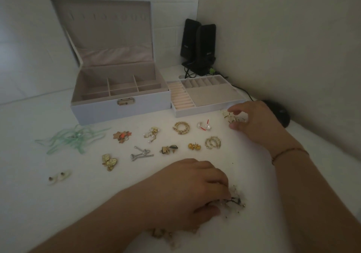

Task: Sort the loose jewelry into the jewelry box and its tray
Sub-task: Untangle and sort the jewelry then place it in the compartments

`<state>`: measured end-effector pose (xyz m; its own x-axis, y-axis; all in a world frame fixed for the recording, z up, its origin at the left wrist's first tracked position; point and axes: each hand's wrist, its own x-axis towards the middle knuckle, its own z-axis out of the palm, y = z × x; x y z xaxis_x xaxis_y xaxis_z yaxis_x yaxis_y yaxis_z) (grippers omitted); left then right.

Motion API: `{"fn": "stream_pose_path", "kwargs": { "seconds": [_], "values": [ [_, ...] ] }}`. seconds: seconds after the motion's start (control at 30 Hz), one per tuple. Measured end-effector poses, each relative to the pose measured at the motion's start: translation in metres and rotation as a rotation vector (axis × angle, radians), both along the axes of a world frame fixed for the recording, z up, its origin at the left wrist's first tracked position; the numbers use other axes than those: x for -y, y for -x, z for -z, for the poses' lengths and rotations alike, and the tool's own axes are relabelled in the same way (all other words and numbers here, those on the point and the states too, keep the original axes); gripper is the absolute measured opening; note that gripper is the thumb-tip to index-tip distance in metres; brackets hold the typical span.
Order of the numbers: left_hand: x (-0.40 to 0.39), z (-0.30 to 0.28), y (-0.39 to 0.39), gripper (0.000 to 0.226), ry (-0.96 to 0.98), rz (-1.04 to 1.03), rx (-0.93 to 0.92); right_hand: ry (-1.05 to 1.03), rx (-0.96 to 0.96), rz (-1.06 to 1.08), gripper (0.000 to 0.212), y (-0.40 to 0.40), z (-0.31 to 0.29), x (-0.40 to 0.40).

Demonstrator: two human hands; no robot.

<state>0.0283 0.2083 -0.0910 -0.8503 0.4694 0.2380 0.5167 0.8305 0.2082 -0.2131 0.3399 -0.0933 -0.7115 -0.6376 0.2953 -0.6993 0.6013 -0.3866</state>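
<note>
The jewelry box (pixel 117 94) stands open in the upper left of the frame with its compartments bare, and its tray (pixel 207 96) sits just beside it to the right, also with nothing in it. None of the loose pieces has been sorted yet.

Right of centre, the right hand (pixel 256 123) hovers just in front of the tray's near edge, thumb and forefinger curled round a pale, gold-flecked earring pair (pixel 233 118). At the bottom centre, the left hand (pixel 187 194) lies knuckles-up on the white tabletop (pixel 58 213), its fingertips pinching into a dark tangled cluster (pixel 234 200) of wire and pale beads.

Between them, small pieces lie in loose rows: a gold chain hoop (pixel 181 128), pearl studs with red posts (pixel 204 125), gold hoop earrings (pixel 213 143), silver bar earrings (pixel 141 153) and a green ribbon-like piece (pixel 74 138) at the left.

The main risk appears to be the tangle: pulled up quickly, it could drag stray beads or snag, scattering bits across the table. The right hand's pinch looks light, so one earring of the pair might slip and fall outside the tray. With both hands working at once in dim light, a forearm could also sweep the near rows out of order.
</note>
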Motion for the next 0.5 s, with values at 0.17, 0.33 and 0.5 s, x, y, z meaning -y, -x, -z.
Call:
{"fn": "stream_pose_path", "kwargs": {
  "seconds": [0.17, 0.33, 0.5],
  "values": [
    [0.011, -0.002, 0.002, 0.027, -0.172, 0.003, 0.058, 0.096, -0.07, -0.031, 0.037, -0.02, -0.018, -0.007],
    [0.031, -0.002, 0.008, 0.02, -0.228, -0.12, -0.02, 0.023, 0.128, -0.302, 0.012, -0.09, -0.06, -0.041],
    [0.028, -0.003, 0.008, 0.02, -0.243, -0.109, 0.014, -0.106, 0.174, -0.399, 0.031, -0.144, -0.024, -0.088]
  ]
}}
